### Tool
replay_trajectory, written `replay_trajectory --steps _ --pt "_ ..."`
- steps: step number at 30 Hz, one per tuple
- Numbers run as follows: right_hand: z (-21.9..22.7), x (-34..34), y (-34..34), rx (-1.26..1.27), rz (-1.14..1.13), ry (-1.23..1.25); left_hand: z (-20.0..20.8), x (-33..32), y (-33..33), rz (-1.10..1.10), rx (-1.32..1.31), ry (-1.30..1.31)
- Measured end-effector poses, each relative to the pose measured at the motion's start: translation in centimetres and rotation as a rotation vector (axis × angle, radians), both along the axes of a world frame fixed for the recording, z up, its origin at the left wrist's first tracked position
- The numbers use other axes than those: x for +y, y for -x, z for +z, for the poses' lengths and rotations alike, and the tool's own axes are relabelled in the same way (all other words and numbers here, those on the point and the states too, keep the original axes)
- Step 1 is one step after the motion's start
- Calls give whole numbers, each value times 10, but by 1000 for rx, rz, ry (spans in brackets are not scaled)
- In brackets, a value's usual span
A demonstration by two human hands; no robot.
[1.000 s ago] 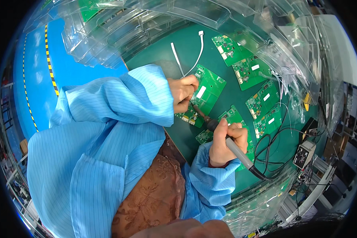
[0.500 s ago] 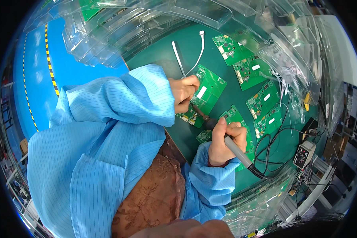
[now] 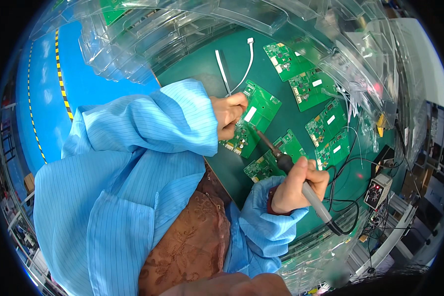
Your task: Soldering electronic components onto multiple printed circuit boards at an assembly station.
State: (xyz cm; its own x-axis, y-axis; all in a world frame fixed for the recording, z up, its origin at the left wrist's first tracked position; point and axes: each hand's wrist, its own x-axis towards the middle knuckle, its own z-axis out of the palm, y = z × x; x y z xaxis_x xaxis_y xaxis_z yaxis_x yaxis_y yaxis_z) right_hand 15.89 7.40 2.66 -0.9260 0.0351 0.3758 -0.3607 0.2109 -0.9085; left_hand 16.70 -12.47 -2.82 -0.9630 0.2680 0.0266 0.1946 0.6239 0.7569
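Observation:
My right hand [image 3: 296, 190] grips a soldering iron [image 3: 316, 201] by its grey handle. The iron's thin tip points up and left, over the lower right part of a green circuit board [image 3: 265, 112]; whether it touches the board is hard to tell. At this board's left side, my left hand [image 3: 227, 116] is closed, its fingertips pinched on a white cable [image 3: 250, 61]. Two white lengths stretch away from this hand, one ending in a small plug. What lies beneath the left fingers is hidden. Just below the iron's tip are more green boards [image 3: 290, 144].
Several circuit boards [image 3: 314, 89] lie along the right of the green mat [image 3: 187, 64]. Clear plastic trays [image 3: 261, 15] rise at the back and right. A soldering station [image 3: 378, 191] with a dial stands at the right, beside black cords [image 3: 348, 202]. White wires [image 3: 352, 106] hang nearby.
My right hand has drawn the soldering iron down and to the right, its tip moving away from the left fingers. The left hand and the board have hardly moved.

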Motion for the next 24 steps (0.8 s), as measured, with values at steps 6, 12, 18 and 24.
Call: replay_trajectory --steps 6,12,18,24 --pt "13 28 7 102 -198 75 0 1 2 -10 16 -28" --pt "58 76 28 340 -233 284 -22 -8 11 -185 275 81" --pt "99 148 53 428 -549 524 10 -24 4 -20 237 100" --pt "89 240 92 257 -1089 315 9 -42 22 -71 453 409"
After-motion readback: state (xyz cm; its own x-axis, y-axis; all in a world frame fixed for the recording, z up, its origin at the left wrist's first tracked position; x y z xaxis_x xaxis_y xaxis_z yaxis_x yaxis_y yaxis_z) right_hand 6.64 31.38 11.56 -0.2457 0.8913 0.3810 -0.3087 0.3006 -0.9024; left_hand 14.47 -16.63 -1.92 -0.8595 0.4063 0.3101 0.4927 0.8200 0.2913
